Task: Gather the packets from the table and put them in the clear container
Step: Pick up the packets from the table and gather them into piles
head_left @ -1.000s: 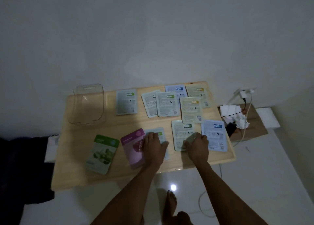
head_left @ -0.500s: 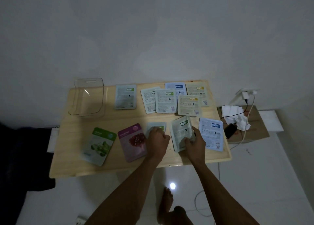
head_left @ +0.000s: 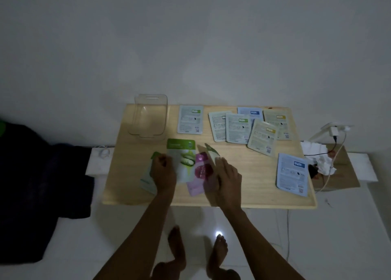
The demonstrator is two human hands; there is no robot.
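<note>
- Dim light falls on a white wall and a glossy white floor; a pale wooden desk [head_left: 243, 174] stands against the wall.
- The clear container [head_left: 150, 117] sits at the desk's far left corner, and nothing shows inside it.
- The left hand [head_left: 163, 172] is closed on a green packet [head_left: 182, 159] with a cucumber picture, held upright and facing the camera.
- Another green-edged packet [head_left: 148, 178] shows behind and to the left of that hand; I cannot tell whether the hand holds it or it lies on the desk.
- The right hand [head_left: 227, 174] has its fingers [head_left: 220, 163] curled on a pale packet [head_left: 211, 153] seen nearly edge-on, tilted up off the desk.
- A purple packet [head_left: 200, 174] lies between the two hands, partly covered by the cucumber packet and the right hand.
- Along the far edge lie six packets back-side up: a single pale one [head_left: 190, 119] just right of the container, then an overlapping cluster [head_left: 249, 129] of two pale green-labelled ones, a blue one and two yellowish ones.
- A blue packet [head_left: 293, 174] lies alone near the desk's right edge, well apart from the hands.
- Right of the desk, a charger [head_left: 335, 130] with a cable and crumpled white paper [head_left: 317, 156] rest on a brown board.
- Dark cloth [head_left: 31, 184] lies at the left, and bare feet show on the floor below.
</note>
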